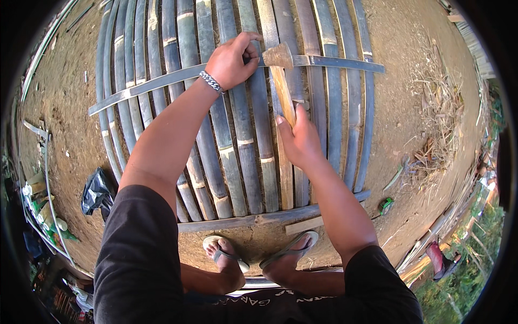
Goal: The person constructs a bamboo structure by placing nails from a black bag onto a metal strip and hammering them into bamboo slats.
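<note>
My right hand (302,137) is wrapped round the pale wooden handle of a hammer (284,89), whose short brown head flares toward the right. That head is over a long split-bamboo strip (145,86), which lies crosswise on a row of bamboo slats (245,135). Just left of the hammer head, my left hand (232,60) is pinched closed above the strip, thumb and forefinger curled together. Whatever lies between those fingertips is too small or hidden to make out. A chain bracelet (210,80) circles my left wrist.
A bamboo pole (259,220) runs under the slats' near ends, just ahead of my sandalled feet (224,254). Black plastic (97,191) lies on the dirt at left. To the right are dry shavings (440,102) and a small green object (386,206).
</note>
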The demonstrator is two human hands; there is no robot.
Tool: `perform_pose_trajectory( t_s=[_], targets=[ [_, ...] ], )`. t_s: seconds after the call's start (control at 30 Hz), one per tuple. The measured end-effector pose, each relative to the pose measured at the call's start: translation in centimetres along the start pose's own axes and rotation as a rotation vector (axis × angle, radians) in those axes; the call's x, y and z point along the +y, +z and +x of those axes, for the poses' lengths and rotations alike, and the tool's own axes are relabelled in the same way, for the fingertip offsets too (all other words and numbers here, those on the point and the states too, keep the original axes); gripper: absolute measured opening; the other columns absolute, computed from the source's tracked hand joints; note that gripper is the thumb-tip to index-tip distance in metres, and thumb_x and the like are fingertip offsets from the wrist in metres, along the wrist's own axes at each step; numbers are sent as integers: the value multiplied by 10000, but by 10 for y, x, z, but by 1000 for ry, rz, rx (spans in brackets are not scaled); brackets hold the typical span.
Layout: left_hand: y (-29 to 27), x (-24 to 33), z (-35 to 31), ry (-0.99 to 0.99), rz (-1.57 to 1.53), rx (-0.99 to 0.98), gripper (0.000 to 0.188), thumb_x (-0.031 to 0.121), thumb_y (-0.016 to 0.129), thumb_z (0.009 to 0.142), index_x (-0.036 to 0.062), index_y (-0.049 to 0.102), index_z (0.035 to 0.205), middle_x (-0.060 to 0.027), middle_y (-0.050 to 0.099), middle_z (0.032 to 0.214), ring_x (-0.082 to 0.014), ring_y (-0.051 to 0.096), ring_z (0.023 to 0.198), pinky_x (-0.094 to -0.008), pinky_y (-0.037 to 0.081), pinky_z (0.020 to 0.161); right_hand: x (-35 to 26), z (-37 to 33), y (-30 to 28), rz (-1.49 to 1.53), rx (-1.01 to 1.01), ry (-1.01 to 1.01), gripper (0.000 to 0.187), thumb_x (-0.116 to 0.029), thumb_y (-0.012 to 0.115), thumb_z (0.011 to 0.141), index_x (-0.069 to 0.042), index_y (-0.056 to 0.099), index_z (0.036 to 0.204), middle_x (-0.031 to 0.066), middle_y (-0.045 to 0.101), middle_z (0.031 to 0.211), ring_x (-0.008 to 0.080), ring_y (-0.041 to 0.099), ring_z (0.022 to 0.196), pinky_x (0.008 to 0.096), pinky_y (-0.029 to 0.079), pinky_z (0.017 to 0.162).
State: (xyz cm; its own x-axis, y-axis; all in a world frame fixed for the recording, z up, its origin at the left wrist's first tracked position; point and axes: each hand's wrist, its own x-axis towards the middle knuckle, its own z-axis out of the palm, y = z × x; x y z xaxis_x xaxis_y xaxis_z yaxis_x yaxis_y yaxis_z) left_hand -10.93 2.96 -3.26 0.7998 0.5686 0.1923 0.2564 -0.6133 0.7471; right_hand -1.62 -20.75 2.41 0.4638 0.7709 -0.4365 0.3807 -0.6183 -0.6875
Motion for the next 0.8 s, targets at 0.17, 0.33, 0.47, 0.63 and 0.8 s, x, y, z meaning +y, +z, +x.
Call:
perform_pose_trajectory(
  t_s=[0.17,0.33,0.47,0.63,0.8],
  targets=[
    [0,-1,-2,10,22,24,509,75,731,832,69,513,1293,-56,714,893,-242,718,835,-369,585,778,-11,5,3,-24,54,-36,492,-317,536,1035,26,420,1369,334,676,1045,540,641,976,582,505,839],
    [5,-4,-2,32,33,44,543,77,736,835,62,465,1305,-58,709,892,-244,718,835,-370,590,775,-13,7,2,-125,91,-79,480,-303,538,1033,6,431,1385,322,688,986,525,657,939,583,510,819],
    [7,-6,-2,66,18,51,568,72,735,836,69,445,1324,-57,699,884,-247,716,834,-373,592,770,-4,14,-1,-221,36,-49,472,-293,541,1031,2,442,1387,318,688,952,517,660,915,580,512,793],
    [8,-7,-3,84,56,55,590,62,733,828,76,441,1340,-57,694,877,-244,718,841,-372,592,772,-18,7,-6,-123,102,-94,483,-286,544,1026,20,452,1389,305,692,944,509,662,900,575,511,790],
    [9,-8,-3,72,57,67,587,65,736,820,69,454,1335,-63,696,876,-241,718,840,-366,591,776,-16,10,-6,-239,9,-3,517,-305,541,1025,35,447,1403,315,691,1005,507,659,961,561,513,838]
  ],
)
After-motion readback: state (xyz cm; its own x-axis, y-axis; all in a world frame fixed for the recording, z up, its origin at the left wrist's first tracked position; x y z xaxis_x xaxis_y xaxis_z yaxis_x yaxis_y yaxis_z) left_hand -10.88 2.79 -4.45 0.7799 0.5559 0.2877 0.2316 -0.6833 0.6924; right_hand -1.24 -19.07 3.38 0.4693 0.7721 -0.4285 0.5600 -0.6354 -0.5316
